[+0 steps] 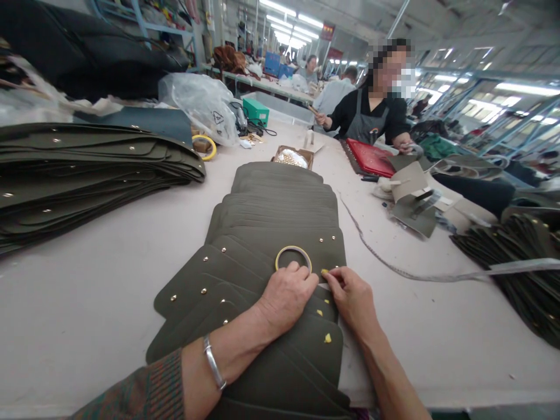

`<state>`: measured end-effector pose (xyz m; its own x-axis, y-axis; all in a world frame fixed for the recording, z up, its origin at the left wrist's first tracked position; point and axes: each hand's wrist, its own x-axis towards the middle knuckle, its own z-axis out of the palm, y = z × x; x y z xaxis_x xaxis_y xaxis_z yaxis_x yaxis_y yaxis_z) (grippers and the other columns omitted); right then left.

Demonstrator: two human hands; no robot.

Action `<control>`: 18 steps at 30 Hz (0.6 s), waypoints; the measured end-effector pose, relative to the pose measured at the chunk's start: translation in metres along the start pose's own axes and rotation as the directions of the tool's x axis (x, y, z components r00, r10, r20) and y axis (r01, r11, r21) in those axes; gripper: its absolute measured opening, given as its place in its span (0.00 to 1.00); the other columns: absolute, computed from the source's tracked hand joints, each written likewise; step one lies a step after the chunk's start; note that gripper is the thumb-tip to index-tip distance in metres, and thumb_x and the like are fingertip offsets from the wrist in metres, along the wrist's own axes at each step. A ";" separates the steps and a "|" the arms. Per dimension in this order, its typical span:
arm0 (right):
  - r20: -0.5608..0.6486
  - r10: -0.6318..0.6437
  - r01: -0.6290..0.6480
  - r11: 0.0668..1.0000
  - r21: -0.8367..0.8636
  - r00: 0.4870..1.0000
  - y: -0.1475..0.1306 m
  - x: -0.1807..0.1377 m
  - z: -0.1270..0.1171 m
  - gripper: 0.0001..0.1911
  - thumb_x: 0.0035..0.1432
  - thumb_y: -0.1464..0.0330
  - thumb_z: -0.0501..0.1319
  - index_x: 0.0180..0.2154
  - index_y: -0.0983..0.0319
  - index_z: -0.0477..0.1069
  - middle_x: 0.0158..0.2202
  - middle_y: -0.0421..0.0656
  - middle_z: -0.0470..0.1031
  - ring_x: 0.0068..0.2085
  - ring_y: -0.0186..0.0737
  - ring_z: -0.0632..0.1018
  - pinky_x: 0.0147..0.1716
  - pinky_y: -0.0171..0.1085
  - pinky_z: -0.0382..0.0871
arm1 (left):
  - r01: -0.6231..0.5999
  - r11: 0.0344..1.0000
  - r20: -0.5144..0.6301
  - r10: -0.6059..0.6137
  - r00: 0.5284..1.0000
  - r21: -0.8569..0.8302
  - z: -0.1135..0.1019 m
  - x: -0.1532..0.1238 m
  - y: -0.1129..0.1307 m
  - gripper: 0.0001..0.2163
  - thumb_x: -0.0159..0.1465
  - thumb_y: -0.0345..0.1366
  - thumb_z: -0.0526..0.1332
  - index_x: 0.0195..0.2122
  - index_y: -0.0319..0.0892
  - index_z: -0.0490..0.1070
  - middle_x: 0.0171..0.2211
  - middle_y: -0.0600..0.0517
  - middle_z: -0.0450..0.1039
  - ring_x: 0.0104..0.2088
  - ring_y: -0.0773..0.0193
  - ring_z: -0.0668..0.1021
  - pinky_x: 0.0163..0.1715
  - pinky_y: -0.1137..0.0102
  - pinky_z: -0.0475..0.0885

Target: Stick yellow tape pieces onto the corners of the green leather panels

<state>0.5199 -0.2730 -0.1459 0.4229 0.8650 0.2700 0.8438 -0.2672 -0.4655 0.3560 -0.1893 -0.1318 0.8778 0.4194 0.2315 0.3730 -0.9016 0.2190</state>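
A fanned row of dark olive leather panels (280,204) with small brass studs runs down the middle of the table toward me. My left hand (286,297) rests on the panels, fingers curled at a yellow tape ring (293,252) lying on top. My right hand (352,297) pinches a small yellow bit (324,272) at a panel's edge, just right of the ring. Another yellow bit (327,338) sits on a nearer panel.
A thick stack of the same panels (87,169) lies at left. A small box of brass parts (292,157), a plastic bag (205,105), a green box (256,111) stand farther back. A person works at a red mat (371,157) on the right, beside a strap (394,262) and more leather pieces (520,256).
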 end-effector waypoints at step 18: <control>0.176 0.315 -0.326 0.945 0.031 0.932 -0.001 0.033 0.003 0.11 0.51 0.60 0.60 0.23 0.59 0.73 0.20 0.40 0.76 0.23 0.39 0.75 0.22 0.35 0.62 | 0.028 1.000 -0.015 -0.028 1.000 -0.015 0.001 0.000 0.000 0.06 0.67 0.30 0.52 0.36 0.41 0.68 0.34 0.49 0.70 0.38 0.58 0.70 0.34 0.66 0.71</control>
<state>0.5323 -0.2427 -0.1389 0.6022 0.7971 -0.0437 0.6496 -0.5211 -0.5537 0.3557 -0.1891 -0.1326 0.8626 0.4458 0.2393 0.3925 -0.8880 0.2395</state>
